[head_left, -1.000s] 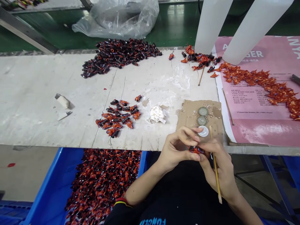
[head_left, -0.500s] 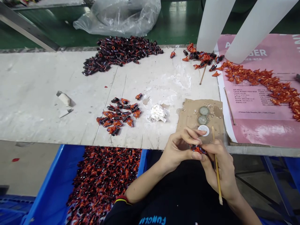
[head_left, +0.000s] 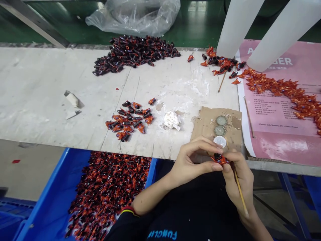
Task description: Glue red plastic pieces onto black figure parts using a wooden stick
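Between the fingertips of both my hands is a small black and orange plastic part [head_left: 218, 158], close to the table's front edge. My left hand [head_left: 192, 160] pinches it from the left with thumb and fingers. From the other side, the thumb and forefinger of my right hand [head_left: 238, 177] grip it too. A thin wooden cotton swab [head_left: 241, 194] is tucked in my right hand and slants down toward the wrist. Just beyond my fingers, a piece of cardboard [head_left: 200, 124] carries a white round cap [head_left: 220, 142] and two bottle caps [head_left: 220, 130] with pale contents.
Joined parts [head_left: 132, 118] lie in a loose group beside crumpled white tissue [head_left: 172, 119]. Black pieces [head_left: 140, 52] are heaped at the back, orange pieces [head_left: 278, 87] on a pink sheet [head_left: 281, 140]. A full blue bin [head_left: 47, 201] stands below; white tubes [head_left: 238, 26] lean at right.
The held part has turned so its black end shows more. The swab tilts differently in my right hand. The whole view has shifted slightly.
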### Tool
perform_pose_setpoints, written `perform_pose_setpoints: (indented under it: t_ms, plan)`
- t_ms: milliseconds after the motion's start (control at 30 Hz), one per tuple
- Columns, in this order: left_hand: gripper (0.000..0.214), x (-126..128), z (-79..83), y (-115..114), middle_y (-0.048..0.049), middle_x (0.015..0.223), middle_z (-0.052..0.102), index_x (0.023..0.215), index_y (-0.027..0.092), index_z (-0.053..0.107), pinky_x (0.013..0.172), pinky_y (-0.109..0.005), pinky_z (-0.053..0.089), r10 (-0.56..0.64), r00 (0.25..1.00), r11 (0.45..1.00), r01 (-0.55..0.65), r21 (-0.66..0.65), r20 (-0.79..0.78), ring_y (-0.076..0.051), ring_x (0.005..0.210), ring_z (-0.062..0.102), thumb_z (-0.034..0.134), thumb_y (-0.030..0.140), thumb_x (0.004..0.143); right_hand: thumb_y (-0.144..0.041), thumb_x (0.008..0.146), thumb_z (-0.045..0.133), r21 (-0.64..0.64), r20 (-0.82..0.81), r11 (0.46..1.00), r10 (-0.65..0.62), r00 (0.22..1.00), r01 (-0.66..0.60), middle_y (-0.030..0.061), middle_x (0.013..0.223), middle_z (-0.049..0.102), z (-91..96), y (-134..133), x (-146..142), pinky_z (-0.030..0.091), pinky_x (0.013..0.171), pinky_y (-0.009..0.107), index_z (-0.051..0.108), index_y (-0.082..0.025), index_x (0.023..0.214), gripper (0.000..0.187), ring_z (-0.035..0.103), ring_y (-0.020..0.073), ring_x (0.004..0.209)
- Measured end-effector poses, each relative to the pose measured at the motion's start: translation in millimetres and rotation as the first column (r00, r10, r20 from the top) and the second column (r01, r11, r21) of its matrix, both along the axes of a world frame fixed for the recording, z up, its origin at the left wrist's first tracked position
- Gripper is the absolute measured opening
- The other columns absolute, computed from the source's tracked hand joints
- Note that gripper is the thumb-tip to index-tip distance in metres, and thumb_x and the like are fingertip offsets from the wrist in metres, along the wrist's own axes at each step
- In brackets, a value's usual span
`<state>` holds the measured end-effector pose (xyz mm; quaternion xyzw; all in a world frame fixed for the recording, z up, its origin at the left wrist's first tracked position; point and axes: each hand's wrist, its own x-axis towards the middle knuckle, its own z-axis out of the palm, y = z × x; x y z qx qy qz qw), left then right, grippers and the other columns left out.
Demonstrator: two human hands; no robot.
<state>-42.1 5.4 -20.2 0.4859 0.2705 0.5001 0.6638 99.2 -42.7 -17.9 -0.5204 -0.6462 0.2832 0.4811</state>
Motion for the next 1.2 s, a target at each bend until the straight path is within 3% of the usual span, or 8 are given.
perform_pose_setpoints:
  t_ms: [433,833,967,1033,1067,1133,1200]
  plan:
    - [0.023,-0.5,7.9,-1.4,-0.0054,0.093,0.072,0.099,0.025,0.076,0.084,-0.023,0.056,0.059,0.997,0.987,-0.050,0.150,-0.056,-0.016,0.092,0.068,0.078,0.019,0.077,-0.026,0.097,0.048,-0.051,0.027,0.998,0.023,0.999,-0.021,0.0001,0.083,0.063,-2.8,-0.9,-0.4,0.048,0.058,0.024,0.060,-0.025,0.105,0.014,0.059,0.0138,0.066]
    - [0.023,-0.7,1.2,-0.8,-0.0049,0.095,0.070,0.102,0.025,0.074,0.086,-0.025,0.057,0.134,0.983,0.954,-0.094,0.286,-0.123,-0.017,0.095,0.068,0.076,0.017,0.080,-0.024,0.097,0.048,-0.001,0.096,1.000,0.015,0.995,-0.014,-0.0002,0.081,0.062,-3.9,6.7,-5.1,0.051,0.062,0.024,0.059,-0.025,0.104,0.013,0.060,0.0142,0.070]
    - [0.022,-9.8,3.9,3.4,-0.0052,0.093,0.070,0.103,0.022,0.072,0.086,-0.025,0.056,0.257,0.946,0.887,-0.151,0.437,-0.196,-0.017,0.097,0.067,0.074,0.017,0.082,-0.021,0.095,0.050,0.012,0.136,1.000,0.015,0.991,-0.017,0.0007,0.085,0.061,-5.7,6.3,-3.6,0.052,0.065,0.025,0.058,-0.024,0.113,0.020,0.060,0.0142,0.075]
    - [0.023,-26.7,4.0,10.6,-0.0050,0.095,0.070,0.106,0.022,0.070,0.086,-0.026,0.056,0.434,0.860,0.793,-0.224,0.566,-0.268,-0.017,0.096,0.067,0.070,0.014,0.084,-0.018,0.094,0.051,0.031,0.147,1.000,-0.006,0.989,0.002,0.0012,0.086,0.060,-5.8,4.9,-1.3,0.052,0.065,0.025,0.057,-0.024,0.119,0.026,0.060,0.0144,0.077]
    - [0.024,-39.1,3.5,15.6,-0.0047,0.096,0.070,0.107,0.023,0.069,0.084,-0.027,0.056,0.545,0.778,0.733,-0.262,0.628,-0.312,-0.017,0.094,0.067,0.068,0.012,0.085,-0.017,0.094,0.051,0.036,0.147,0.999,-0.032,0.989,0.027,0.0018,0.087,0.060,-5.9,4.2,0.4,0.052,0.066,0.025,0.057,-0.023,0.120,0.028,0.060,0.0146,0.078]
    - [0.025,-70.7,2.9,27.5,-0.0043,0.097,0.069,0.107,0.024,0.068,0.081,-0.031,0.056,0.739,0.533,0.621,-0.299,0.725,-0.413,-0.018,0.090,0.066,0.066,0.012,0.086,-0.017,0.094,0.051,0.046,0.147,0.996,-0.088,0.985,0.083,0.0030,0.090,0.061,-6.7,3.4,5.2,0.051,0.067,0.027,0.059,-0.023,0.118,0.026,0.061,0.0153,0.080]
    - [0.022,-105.9,5.2,40.8,-0.0057,0.098,0.069,0.107,0.023,0.068,0.082,-0.035,0.054,0.791,0.288,0.605,-0.238,0.759,-0.540,-0.021,0.092,0.065,0.066,0.016,0.086,-0.017,0.092,0.054,0.086,0.170,0.990,-0.121,0.978,0.108,0.0044,0.094,0.062,-9.0,3.8,11.6,0.051,0.070,0.028,0.061,-0.022,0.115,0.024,0.061,0.0163,0.083]
